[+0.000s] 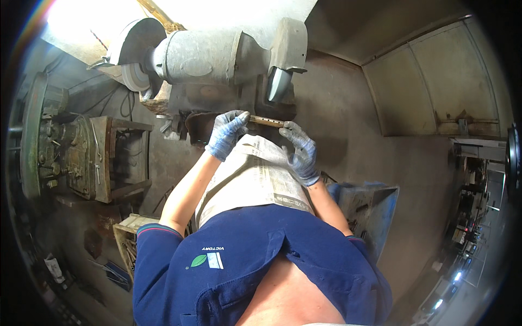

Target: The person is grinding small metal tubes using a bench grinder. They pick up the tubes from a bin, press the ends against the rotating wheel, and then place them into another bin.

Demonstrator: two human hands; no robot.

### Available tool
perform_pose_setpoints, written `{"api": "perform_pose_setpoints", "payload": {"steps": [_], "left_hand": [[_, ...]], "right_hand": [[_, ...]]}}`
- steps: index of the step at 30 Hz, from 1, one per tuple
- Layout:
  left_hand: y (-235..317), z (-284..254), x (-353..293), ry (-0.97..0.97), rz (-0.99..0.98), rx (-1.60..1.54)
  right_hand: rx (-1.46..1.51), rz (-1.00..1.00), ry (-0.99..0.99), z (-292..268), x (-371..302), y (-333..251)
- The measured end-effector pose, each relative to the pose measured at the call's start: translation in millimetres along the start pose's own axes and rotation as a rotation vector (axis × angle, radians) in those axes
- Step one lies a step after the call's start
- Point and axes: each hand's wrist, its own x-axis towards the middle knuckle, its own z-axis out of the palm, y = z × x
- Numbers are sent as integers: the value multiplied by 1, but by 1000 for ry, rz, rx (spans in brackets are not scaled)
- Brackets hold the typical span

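A narrow, brownish metal strip (266, 121) with a row of light slots or holes is stretched level between my two gloved hands. My left hand (224, 135), in a worn blue-grey glove, pinches its left end. At the other end, my right hand (300, 151) grips it with thumb and fingertips. Just beyond the strip stands a grey bench grinder (198, 57). Its pale wheel (135, 77) shows at the left, and a shiny metal plate (279, 84) hangs below the right-hand guard. Printed newspaper (266, 174) covers my lap under the hands.
A blue-edged bin (375, 209) with dark pieces inside stands at my right. At my left are a wooden box (128, 231) and a greasy machine (70, 157). Large metal panels (429, 81) rise at the far right.
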Motion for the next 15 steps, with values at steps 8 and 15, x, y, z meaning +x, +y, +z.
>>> {"api": "perform_pose_setpoints", "payload": {"steps": [8,15], "left_hand": [[-2,14,5,-44,181,133],[-10,11,-1,-36,304,387]], "right_hand": [[-62,-32,-23,-10,-4,-3],[954,374,189,-1,-3,1]]}}
